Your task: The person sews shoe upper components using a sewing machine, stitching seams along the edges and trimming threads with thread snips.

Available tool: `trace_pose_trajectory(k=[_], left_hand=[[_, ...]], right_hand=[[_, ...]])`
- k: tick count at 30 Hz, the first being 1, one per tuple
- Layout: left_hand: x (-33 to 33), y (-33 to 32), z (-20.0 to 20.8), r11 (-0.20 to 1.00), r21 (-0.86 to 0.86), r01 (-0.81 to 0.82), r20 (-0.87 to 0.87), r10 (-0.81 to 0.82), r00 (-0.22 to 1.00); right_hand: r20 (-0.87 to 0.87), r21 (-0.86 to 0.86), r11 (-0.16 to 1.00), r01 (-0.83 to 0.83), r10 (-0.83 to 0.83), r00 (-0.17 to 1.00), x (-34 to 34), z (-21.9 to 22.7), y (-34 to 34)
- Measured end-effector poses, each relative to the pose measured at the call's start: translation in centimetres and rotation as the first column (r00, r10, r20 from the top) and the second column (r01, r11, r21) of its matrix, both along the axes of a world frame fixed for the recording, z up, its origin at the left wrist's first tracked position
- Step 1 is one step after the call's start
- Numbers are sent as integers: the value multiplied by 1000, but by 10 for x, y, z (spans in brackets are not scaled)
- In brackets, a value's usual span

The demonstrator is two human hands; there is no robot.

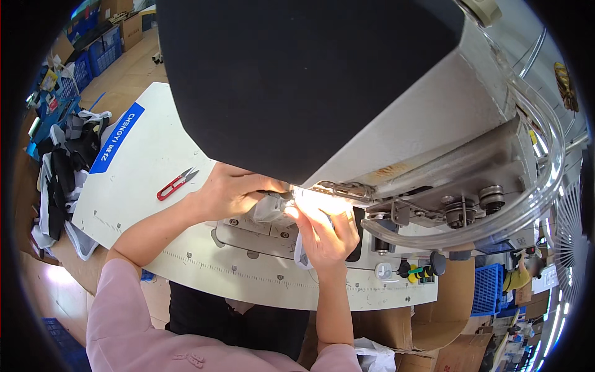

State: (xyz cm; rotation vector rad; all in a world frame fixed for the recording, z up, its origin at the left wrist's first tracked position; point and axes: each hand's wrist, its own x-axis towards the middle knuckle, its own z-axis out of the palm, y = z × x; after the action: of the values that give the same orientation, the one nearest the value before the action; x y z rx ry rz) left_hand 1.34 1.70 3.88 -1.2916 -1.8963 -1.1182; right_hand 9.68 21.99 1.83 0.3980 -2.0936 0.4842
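Right hand point(331, 235): fingers bunched in lamp glare; grip impossible to tell.
Left hand point(229, 191): fingers pinching a soft pale-grey fabric piece point(268, 209).
Fabric piece: between both hands, beneath the bulky black-and-silver sewing-machine head point(310, 80).
Handling: best kept flat, lightly taut, fingertips clear of the hidden stitching point.
Beyond: red-handled steel snips point(176, 184) on the white counter point(130, 195).

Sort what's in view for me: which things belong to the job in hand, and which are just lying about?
Seemingly part of the job:
Left hand and right hand, both at the grey piece
Machine, looming over them
Table

Seemingly lying about:
Red snips, untouched on the table
Blue crate
Fan
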Motion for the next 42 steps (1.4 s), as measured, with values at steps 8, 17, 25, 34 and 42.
trace_pose_trajectory(k=[8,17,25,34,42], left_hand=[[3,3,-2,1000,9,6,72,-6,997],[0,-5,-22,944,-212,-254,18,264,964],[76,-30,25,898,172,-404,193,372,908],[98,-56,12,887,365,-281,427,109,898],[92,-80,-15,839,513,-180,404,-51,913]], right_hand=[[-58,7,1000,-8,8,998,1,5,0],[-110,-90,996,28,-38,993,20,8,-36],[41,-487,814,-317,384,922,40,5,-104],[176,-384,873,-301,389,904,54,8,-95],[220,-775,632,-15,292,931,71,-4,-70]])
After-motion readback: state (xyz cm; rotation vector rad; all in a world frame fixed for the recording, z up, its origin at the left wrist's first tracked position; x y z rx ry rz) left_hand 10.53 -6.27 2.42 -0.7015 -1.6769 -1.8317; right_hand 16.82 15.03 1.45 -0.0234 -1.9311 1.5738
